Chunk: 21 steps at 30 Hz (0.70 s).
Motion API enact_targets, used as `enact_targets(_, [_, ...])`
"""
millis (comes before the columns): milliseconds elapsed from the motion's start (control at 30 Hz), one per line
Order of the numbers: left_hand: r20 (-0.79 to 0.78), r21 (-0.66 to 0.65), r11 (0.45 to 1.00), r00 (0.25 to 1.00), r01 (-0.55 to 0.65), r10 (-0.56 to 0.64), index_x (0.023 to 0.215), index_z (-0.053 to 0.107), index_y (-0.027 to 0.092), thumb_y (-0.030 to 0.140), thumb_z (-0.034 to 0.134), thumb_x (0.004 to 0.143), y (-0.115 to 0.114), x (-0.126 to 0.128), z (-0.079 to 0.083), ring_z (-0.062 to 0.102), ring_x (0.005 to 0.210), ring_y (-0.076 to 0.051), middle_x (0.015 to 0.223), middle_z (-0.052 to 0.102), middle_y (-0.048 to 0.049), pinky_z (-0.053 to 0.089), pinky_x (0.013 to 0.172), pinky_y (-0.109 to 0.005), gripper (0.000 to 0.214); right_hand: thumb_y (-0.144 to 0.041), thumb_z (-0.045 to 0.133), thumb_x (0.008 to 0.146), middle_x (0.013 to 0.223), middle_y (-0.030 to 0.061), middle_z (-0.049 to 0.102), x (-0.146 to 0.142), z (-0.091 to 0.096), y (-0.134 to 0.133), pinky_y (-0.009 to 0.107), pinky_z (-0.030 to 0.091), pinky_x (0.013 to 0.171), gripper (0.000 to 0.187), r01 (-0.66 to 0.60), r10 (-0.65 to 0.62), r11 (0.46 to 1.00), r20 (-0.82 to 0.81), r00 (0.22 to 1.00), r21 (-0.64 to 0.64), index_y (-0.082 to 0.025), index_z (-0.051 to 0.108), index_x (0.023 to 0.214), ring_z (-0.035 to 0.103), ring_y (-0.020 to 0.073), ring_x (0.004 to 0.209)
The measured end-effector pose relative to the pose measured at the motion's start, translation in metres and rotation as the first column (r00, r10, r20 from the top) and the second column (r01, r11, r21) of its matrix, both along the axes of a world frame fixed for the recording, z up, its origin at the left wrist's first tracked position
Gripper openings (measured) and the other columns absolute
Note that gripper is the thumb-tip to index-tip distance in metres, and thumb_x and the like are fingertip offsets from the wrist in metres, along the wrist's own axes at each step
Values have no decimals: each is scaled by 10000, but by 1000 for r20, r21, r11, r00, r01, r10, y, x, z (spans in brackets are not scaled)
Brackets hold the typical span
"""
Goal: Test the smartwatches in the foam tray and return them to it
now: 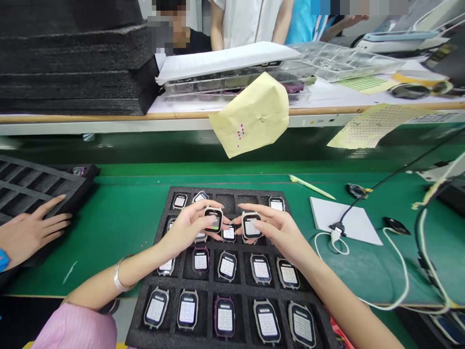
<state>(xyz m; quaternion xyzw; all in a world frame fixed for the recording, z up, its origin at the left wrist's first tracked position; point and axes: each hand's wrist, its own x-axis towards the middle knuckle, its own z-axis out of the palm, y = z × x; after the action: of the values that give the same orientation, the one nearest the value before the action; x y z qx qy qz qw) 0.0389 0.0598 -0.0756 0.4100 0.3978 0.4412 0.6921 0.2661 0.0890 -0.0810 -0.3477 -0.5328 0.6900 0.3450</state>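
Note:
My left hand (198, 220) pinches a smartwatch body (213, 220) without a strap; its screen is dark with a coloured patch at the bottom. Another strapless smartwatch (251, 227), its screen lit white, is between the thumb and fingers of my right hand (274, 223). Both are held up over a black foam tray (210, 286) divided into square pockets. Several more watch bodies lie face up in the pockets, most with lit white screens, such as a purple-framed watch (224, 317). At the tray's far side, two pockets hold nothing I can see.
At left, a co-worker's hand (47, 225) rests on another foam tray (25, 186). On the right lie a green pen (312, 187), a white pad (341, 218) and white cables (403, 271). A shelf behind carries stacked black foam (72, 72) and clear plastic trays (203, 86).

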Motion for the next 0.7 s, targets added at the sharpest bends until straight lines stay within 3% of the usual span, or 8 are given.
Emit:
enact_targets(167, [29,-11,1000,1000,8,-8,1101,581,156,236,589,843,-4,0,7,662,936,-242,930,684,-95,584,714,-322,270,-310,675,874,1036,105,721,-1,2,-2,279,597,585,349,-8,8,1000,0,1000,-11,-187,631,1198,711,225,839])
enact_targets(367, [198,-47,996,978,75,-65,1121,537,209,164,548,813,-15,-2,9,661,849,-233,911,620,-48,570,669,-331,312,-284,669,871,1067,108,713,3,6,-9,309,609,639,365,-41,40,999,-66,997,-13,-199,625,1224,700,244,902])
enact_targets(567, [178,-54,993,979,108,-97,1187,536,176,105,505,779,-27,-1,11,634,889,-245,1012,625,-105,553,695,-354,415,-252,703,850,997,104,725,1,13,-22,269,606,574,384,-8,9,1000,-63,998,2,-173,619,1216,714,219,809])
enact_targets(700, [167,-45,997,985,62,-54,1249,457,204,78,507,767,-35,0,12,634,873,-233,1016,632,-89,539,698,-349,501,-235,710,841,1008,100,722,-1,19,-32,251,602,553,354,10,-10,1000,-56,998,-3,-167,637,1181,721,213,784])
